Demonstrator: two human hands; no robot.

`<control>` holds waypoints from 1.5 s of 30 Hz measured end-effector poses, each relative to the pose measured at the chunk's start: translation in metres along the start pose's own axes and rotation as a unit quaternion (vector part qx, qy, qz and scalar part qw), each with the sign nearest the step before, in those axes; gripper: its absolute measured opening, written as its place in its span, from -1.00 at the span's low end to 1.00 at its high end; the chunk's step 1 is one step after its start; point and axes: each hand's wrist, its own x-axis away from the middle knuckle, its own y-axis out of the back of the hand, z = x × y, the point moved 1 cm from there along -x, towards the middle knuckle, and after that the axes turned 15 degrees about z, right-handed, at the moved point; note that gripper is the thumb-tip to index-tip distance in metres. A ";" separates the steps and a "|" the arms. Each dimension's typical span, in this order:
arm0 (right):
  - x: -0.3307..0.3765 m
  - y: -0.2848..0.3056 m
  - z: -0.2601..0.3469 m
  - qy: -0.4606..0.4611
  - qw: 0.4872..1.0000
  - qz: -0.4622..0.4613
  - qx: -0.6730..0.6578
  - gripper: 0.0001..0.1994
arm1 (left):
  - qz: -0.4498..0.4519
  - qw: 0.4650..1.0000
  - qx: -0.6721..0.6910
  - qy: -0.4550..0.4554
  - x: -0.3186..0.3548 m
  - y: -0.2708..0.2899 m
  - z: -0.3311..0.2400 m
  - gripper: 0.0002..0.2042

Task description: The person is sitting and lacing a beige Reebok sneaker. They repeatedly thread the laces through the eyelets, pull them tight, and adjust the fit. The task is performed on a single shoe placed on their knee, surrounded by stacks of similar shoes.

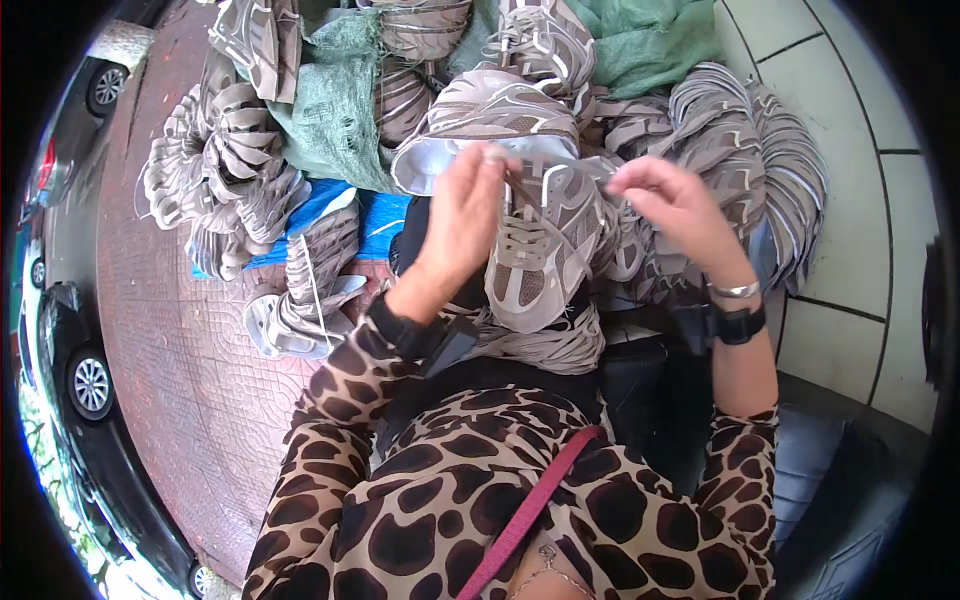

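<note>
In front of me lies a grey-beige shoe upper (535,255), toe toward my body, with a lace (524,240) crossing its eyelets. My left hand (465,215) is closed at the upper's top left side, its fingertips pinching what looks like a loose length of that lace. To the right of the upper, my right hand (675,205) is raised with its fingers curled and their tips together. Whatever may be between those tips is too small to make out. Beyond my hands sits a nested bundle of uppers (490,115), its white lining facing me.
Stacked uppers (235,150) lie at the left, with a smaller bundle (305,290) nearer me. More curved stacks (735,150) stand at the right on pale tiles (835,240). Green woven sacks (335,120) lie behind. Another pile (545,345) rests by my lap. Parked cars (95,390) line the left.
</note>
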 end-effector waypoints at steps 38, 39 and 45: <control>0.009 -0.105 -0.014 -0.037 0.983 -0.111 -0.142 -0.86 | 0.266 0.866 0.351 0.236 0.065 -0.053 -0.001 -0.63; 0.007 -0.106 -0.016 -0.023 0.975 -0.117 -0.187 -0.86 | 0.266 0.873 0.336 0.234 0.066 -0.051 0.001 -0.63; 0.002 -0.109 -0.022 -0.033 0.938 -0.091 -0.332 -0.86 | 0.255 0.884 0.352 0.169 0.067 -0.050 0.007 -0.61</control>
